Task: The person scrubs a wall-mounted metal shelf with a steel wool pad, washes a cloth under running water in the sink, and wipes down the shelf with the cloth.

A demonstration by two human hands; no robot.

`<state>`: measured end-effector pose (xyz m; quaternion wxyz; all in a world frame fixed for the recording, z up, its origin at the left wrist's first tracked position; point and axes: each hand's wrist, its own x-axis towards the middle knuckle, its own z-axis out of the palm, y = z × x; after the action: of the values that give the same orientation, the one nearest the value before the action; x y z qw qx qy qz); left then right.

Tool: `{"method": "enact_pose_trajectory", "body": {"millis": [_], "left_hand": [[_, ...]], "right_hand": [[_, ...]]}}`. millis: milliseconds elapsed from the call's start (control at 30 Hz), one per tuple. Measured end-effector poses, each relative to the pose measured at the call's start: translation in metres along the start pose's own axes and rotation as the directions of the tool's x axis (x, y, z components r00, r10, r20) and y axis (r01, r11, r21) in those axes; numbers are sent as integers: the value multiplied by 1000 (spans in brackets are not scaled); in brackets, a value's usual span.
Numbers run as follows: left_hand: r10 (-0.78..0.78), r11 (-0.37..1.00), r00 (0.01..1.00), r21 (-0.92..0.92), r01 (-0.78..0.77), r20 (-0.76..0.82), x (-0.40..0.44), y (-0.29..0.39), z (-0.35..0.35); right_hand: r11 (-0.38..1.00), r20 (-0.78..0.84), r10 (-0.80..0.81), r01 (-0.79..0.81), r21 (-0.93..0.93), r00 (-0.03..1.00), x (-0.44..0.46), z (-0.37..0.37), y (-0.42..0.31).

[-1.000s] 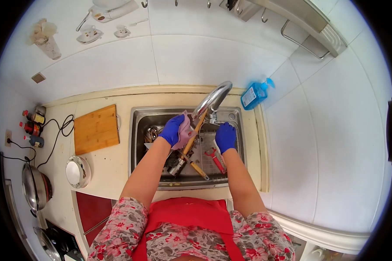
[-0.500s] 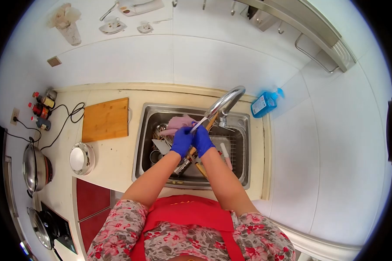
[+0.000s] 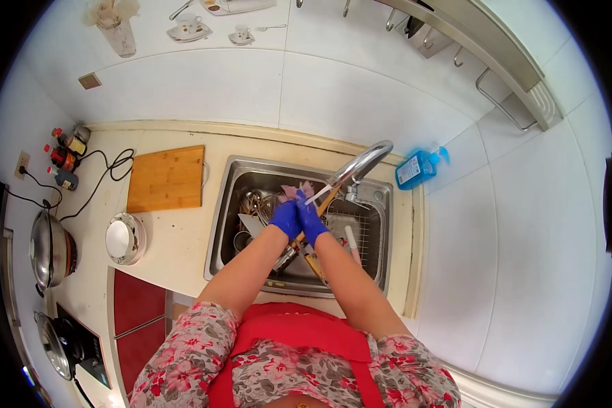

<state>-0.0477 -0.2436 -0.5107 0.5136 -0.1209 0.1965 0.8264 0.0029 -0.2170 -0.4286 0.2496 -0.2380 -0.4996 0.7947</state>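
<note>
Both of my hands wear blue gloves and meet over the middle of the sink [image 3: 238,170], under the running faucet [image 3: 366,160]. My left hand [image 3: 287,217] is closed on a pink cloth [image 3: 296,191] that bunches out beyond the fingers. Pressed against it from the right, my right hand [image 3: 310,216] is closed on the same cloth near the water stream. Beneath the hands a long wooden handle [image 3: 329,200] lies slanted. Metal utensils [image 3: 253,204] are at the sink's left, and a peeler with a pale handle [image 3: 351,243] lies at the right.
A blue soap bottle [image 3: 415,170] stands at the back right. Left of the sink are a wooden cutting board [image 3: 165,178], stacked bowls [image 3: 125,239], sauce bottles [image 3: 62,159], a black cord and a lidded pan [image 3: 51,249]. A metal rack [image 3: 503,54] hangs above right.
My right hand has moved left from the sink's right side to join my left hand at the cloth. The cloth is more bunched up. The camera view has shifted slightly.
</note>
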Motion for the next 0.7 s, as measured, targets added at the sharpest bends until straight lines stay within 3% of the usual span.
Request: {"method": "enact_pose_trajectory", "body": {"millis": [33,67,100,133,200,233,267,300,333,367,400,467,500,533,567,600,667,700], "left_hand": [[-19,999,996,38,23,-84,-13,3,15],[-35,996,985,74,48,-169,-25,5,29],[-52,993,982,93,69,-181,-34,6,42],[-53,993,981,90,70,-185,-37,1,47],[280,924,945,313,-218,-168,-37,-5,58],[283,924,945,311,-222,-167,-35,2,55],[129,965,969,252,-74,-212,-32,13,49],[-31,980,969,185,78,-246,-31,21,42],[-32,980,969,182,79,-246,-30,24,34],[-24,984,990,169,48,-140,-30,25,26],[-122,993,988,14,121,95,-18,25,8],[-293,897,786,-129,423,544,6,25,-29],[-254,966,953,-14,259,164,-11,19,-5],[-100,976,970,166,139,-222,-18,13,2],[-221,974,962,5,225,-163,-5,9,-19],[-220,974,962,8,224,-163,-10,9,-10],[-180,974,936,76,212,-304,-29,6,15],[-180,974,934,78,214,-307,-34,5,19]], "right_hand": [[1000,2,2,-2,2,1000,10,-9,0],[987,-32,139,-136,90,990,24,-22,10],[948,-56,277,-263,181,959,33,-34,24],[947,-57,281,-267,179,958,39,-45,48],[821,66,114,-132,555,991,48,-60,88],[994,-164,92,-82,67,982,10,-22,26],[994,-161,93,-83,66,983,5,-18,28],[997,-179,-53,40,-73,982,-1,-13,32],[964,-177,-199,160,-213,964,-8,-7,29],[982,-197,-119,85,-170,973,-17,-4,24],[982,-201,-118,84,-172,972,-21,2,9],[975,-250,149,-184,-123,957,-21,10,-12],[975,-254,149,-185,-121,955,-17,6,-11],[937,-197,-4,-66,-344,980,-10,-2,-6],[838,-106,-143,63,-542,984,-2,-9,-2],[686,14,-257,192,-701,966,4,-15,3],[733,2,-258,197,-651,966,10,-28,14],[505,114,-423,338,-794,899,19,-37,21]]}}
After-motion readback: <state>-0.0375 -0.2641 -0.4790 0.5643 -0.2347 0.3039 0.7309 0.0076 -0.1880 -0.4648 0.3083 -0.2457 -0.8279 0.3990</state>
